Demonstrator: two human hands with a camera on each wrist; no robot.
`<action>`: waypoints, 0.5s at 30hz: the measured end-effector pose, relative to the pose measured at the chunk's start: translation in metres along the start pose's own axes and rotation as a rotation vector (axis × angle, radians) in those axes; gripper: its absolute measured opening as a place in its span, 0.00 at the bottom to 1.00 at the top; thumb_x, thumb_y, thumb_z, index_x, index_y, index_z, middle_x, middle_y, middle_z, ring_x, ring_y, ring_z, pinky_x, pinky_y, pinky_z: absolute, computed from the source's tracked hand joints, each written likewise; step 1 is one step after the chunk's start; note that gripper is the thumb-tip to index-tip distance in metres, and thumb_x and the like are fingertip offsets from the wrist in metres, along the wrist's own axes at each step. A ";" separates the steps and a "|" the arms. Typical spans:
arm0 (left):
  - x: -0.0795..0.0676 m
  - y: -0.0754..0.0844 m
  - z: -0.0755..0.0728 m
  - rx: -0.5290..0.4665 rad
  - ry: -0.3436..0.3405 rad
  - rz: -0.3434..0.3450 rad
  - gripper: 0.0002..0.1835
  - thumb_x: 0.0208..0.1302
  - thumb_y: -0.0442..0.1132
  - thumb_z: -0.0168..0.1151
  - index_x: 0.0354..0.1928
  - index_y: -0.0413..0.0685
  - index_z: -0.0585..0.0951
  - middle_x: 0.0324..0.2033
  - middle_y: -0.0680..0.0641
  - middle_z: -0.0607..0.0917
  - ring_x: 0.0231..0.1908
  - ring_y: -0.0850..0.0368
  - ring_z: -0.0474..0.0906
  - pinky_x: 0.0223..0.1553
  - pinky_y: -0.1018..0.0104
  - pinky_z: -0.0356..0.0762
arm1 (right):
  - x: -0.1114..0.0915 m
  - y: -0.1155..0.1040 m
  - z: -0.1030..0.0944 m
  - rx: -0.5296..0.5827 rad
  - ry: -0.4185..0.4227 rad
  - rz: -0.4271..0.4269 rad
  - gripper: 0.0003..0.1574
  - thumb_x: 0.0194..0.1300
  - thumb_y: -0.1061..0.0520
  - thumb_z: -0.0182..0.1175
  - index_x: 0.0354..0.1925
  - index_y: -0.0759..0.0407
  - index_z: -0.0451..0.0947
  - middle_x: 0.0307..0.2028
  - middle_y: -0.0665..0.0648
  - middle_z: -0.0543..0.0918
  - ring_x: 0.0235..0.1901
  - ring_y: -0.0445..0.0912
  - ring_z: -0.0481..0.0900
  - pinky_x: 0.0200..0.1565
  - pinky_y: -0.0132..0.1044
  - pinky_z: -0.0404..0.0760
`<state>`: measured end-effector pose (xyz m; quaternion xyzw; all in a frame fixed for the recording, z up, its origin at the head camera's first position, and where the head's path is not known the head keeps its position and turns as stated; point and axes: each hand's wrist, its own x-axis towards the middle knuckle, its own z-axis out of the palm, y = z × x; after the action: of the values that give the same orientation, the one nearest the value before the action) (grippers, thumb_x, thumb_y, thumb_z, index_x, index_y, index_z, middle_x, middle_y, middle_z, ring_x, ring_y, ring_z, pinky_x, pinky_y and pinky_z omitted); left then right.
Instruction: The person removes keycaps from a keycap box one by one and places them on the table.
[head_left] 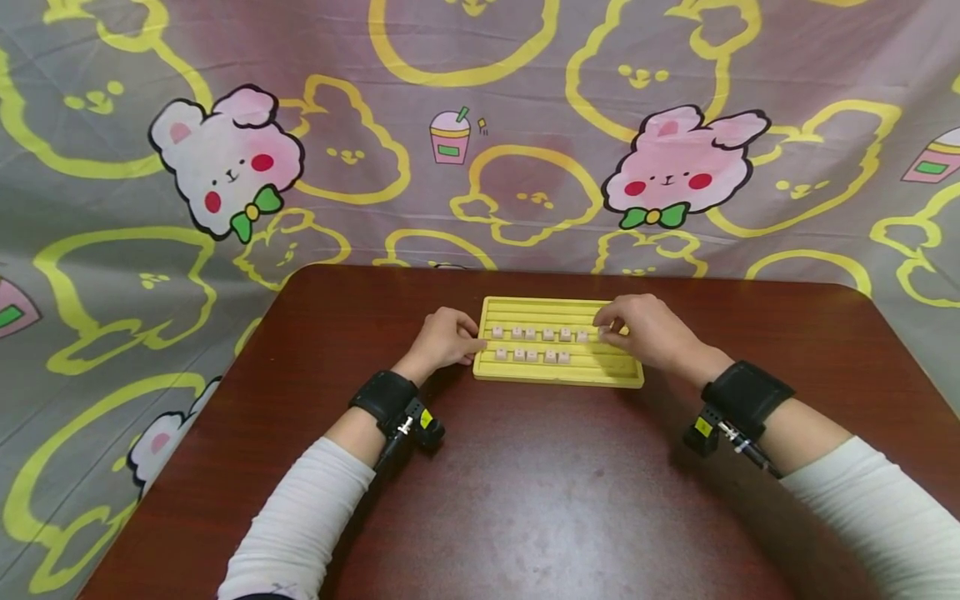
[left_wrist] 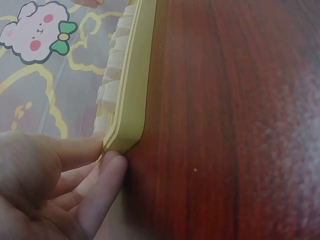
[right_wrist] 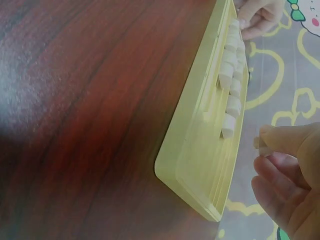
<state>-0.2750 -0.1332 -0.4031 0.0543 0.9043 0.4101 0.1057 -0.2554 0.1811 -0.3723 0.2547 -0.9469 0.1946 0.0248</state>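
A yellow tray (head_left: 600,372) with stepped grooves lies on the table, bearing two rows of small whitish keycaps (head_left: 548,335). At its left end my left hand (head_left: 444,337) grips the rim, thumb above and fingers against the outer side; the left wrist view shows this hold on the tray corner (left_wrist: 131,117). Over the tray's right part is my right hand (head_left: 651,332). Its thumb and fingers pinch one small keycap (right_wrist: 261,146), mostly covered by the fingertips. In the right wrist view that keycap appears apart from the row of keycaps (right_wrist: 228,125).
The dark red-brown wooden table (head_left: 540,483) extends on all sides of the tray. Behind its far edge hangs a grey-pink cloth (head_left: 525,108) with cartoon animals. Each wrist wears a black strap (head_left: 386,400) with a small camera.
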 end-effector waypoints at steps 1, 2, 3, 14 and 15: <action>0.000 0.000 0.000 0.001 0.000 0.000 0.17 0.57 0.37 0.67 0.46 0.34 0.80 0.32 0.39 0.86 0.22 0.56 0.83 0.27 0.65 0.82 | 0.001 0.001 -0.001 -0.001 0.001 -0.001 0.16 0.57 0.58 0.68 0.45 0.59 0.84 0.40 0.54 0.85 0.39 0.46 0.80 0.43 0.43 0.80; 0.000 0.000 0.000 0.002 -0.001 0.000 0.17 0.57 0.37 0.67 0.46 0.34 0.80 0.32 0.39 0.86 0.22 0.56 0.83 0.27 0.65 0.82 | 0.001 0.001 -0.002 -0.002 0.002 -0.001 0.16 0.57 0.59 0.67 0.45 0.59 0.84 0.40 0.54 0.85 0.39 0.46 0.80 0.43 0.43 0.80; 0.000 0.000 0.000 0.003 0.000 -0.001 0.17 0.57 0.37 0.67 0.46 0.34 0.80 0.32 0.39 0.86 0.22 0.56 0.83 0.26 0.65 0.82 | 0.002 0.002 -0.003 -0.002 0.004 -0.003 0.16 0.57 0.59 0.67 0.45 0.59 0.84 0.40 0.55 0.85 0.38 0.46 0.80 0.43 0.43 0.80; 0.001 0.001 0.001 0.006 0.006 -0.014 0.16 0.57 0.37 0.68 0.45 0.34 0.80 0.32 0.39 0.86 0.22 0.57 0.83 0.26 0.66 0.82 | 0.007 0.006 -0.014 -0.001 0.007 0.006 0.17 0.56 0.60 0.68 0.45 0.60 0.83 0.39 0.55 0.86 0.38 0.46 0.80 0.42 0.43 0.81; 0.001 0.001 0.002 0.002 0.006 -0.013 0.16 0.57 0.37 0.67 0.45 0.34 0.80 0.32 0.39 0.85 0.23 0.56 0.83 0.26 0.66 0.82 | 0.007 0.006 -0.015 0.000 0.008 0.010 0.17 0.56 0.59 0.68 0.45 0.59 0.83 0.39 0.54 0.86 0.38 0.46 0.80 0.42 0.43 0.81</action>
<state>-0.2757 -0.1310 -0.4034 0.0474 0.9054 0.4086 0.1054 -0.2658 0.1882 -0.3600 0.2490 -0.9481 0.1958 0.0278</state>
